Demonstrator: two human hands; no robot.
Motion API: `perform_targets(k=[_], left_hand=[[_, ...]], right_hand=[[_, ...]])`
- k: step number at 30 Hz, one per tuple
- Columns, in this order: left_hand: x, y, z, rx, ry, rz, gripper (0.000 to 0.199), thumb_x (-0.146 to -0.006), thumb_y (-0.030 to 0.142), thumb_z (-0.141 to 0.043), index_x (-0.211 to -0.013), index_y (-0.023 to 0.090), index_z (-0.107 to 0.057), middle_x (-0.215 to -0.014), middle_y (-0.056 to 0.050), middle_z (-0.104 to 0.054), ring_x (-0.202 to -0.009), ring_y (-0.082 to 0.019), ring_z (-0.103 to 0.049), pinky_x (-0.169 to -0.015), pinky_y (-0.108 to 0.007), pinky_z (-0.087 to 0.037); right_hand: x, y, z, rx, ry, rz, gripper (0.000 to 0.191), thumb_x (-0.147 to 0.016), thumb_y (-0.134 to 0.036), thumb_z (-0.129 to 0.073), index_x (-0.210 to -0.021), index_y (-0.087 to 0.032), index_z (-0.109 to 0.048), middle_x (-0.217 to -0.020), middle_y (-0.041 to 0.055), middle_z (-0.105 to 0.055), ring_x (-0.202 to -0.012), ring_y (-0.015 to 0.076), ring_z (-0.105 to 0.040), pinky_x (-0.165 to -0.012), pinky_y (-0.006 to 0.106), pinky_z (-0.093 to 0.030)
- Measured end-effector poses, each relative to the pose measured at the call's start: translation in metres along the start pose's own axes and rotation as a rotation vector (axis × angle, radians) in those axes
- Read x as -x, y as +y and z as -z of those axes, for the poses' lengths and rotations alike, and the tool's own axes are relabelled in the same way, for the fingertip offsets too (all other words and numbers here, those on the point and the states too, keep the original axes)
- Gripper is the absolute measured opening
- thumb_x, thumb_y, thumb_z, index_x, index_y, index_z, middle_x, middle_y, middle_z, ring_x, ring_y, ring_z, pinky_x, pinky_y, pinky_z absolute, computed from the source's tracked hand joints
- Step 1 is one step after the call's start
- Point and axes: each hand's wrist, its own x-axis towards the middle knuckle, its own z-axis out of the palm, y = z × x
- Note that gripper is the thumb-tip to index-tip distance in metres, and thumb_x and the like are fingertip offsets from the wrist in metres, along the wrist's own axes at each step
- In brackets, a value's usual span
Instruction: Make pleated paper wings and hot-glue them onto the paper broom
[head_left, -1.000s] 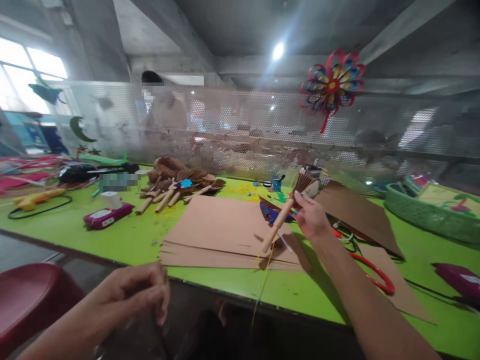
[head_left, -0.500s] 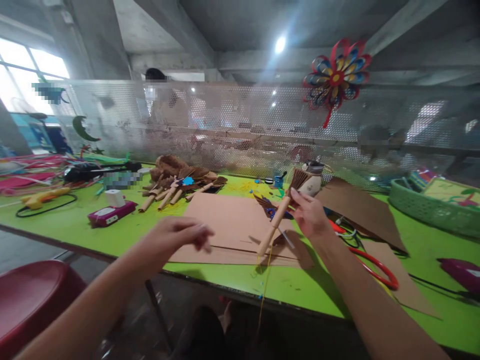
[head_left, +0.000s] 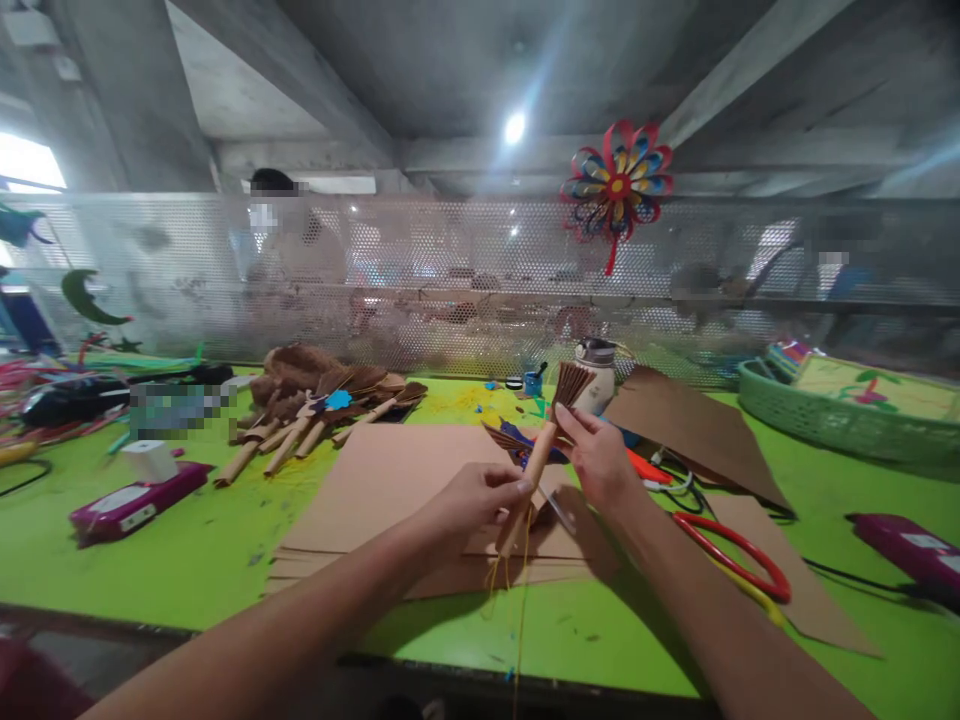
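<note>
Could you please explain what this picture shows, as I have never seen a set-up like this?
There is no machine here: these are a person's two bare hands, seen from a camera worn on the head, looking forward and down. The right hand holds a tan roll near its fanned brown end; the left hand touches it lower down. On the green table lie brown sheets, more rolls in a pile, and, at the right, a green basket.

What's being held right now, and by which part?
A rolled paper tube with a pleated fan. The right hand holds it where they join; the left hand touches mid-tube, grip unclear.
</note>
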Motion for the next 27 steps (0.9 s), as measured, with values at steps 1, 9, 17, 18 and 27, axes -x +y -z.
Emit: perform_targets(k=[1,9,17,18,27], left_hand=[[0.000,-0.001,0.000,0.017,-0.009,0.006,0.032,-0.072,0.041,-0.065,-0.089,0.014,-0.063,-0.077,-0.005,-0.066,-0.075,-0.017,-0.059,-0.067,-0.026,-0.039],[0.000,-0.007,0.000,0.095,-0.120,-0.045,0.031,-0.078,0.042,-0.059,-0.093,0.015,-0.058,-0.079,-0.003,-0.062,-0.078,-0.016,-0.058,-0.072,-0.028,-0.042],[-0.004,0.008,0.004,0.183,-0.093,-0.114,0.027,-0.081,0.040,-0.057,-0.088,0.014,-0.058,-0.080,-0.004,-0.060,-0.076,-0.014,-0.056,-0.069,-0.025,-0.042],[-0.004,0.010,0.004,0.188,-0.075,-0.129,0.027,-0.082,0.040,-0.056,-0.088,0.014,-0.057,-0.081,-0.004,-0.060,-0.076,-0.014,-0.056,-0.067,-0.024,-0.042],[-0.014,-0.002,0.026,0.358,0.079,-0.182,0.023,-0.081,0.035,-0.058,-0.087,0.013,-0.058,-0.075,-0.004,-0.059,-0.065,-0.011,-0.054,-0.062,-0.022,-0.042]], right_hand=[[0.001,0.000,-0.001,0.003,-0.012,0.002,0.022,-0.062,-0.034,-0.075,-0.074,-0.016,-0.070,-0.071,-0.0002,-0.065,-0.065,0.0118,-0.056,-0.065,0.028,-0.048],[0.005,-0.002,-0.008,0.046,-0.060,0.029,0.021,-0.065,-0.035,-0.073,-0.074,-0.016,-0.069,-0.070,-0.0009,-0.064,-0.065,0.0118,-0.057,-0.066,0.028,-0.047],[0.005,-0.001,-0.008,0.210,-0.084,0.017,0.043,-0.072,-0.055,-0.060,-0.075,-0.013,-0.069,-0.073,0.0058,-0.067,-0.067,0.0160,-0.061,-0.063,0.030,-0.048],[0.005,-0.001,-0.007,0.239,-0.077,0.013,0.045,-0.073,-0.057,-0.058,-0.075,-0.013,-0.069,-0.073,0.0063,-0.067,-0.067,0.0160,-0.061,-0.062,0.029,-0.048],[0.000,0.006,0.006,0.633,-0.050,0.099,0.039,-0.071,-0.050,-0.059,-0.074,-0.012,-0.067,-0.064,0.0045,-0.065,-0.060,0.0165,-0.058,-0.058,0.029,-0.046]])
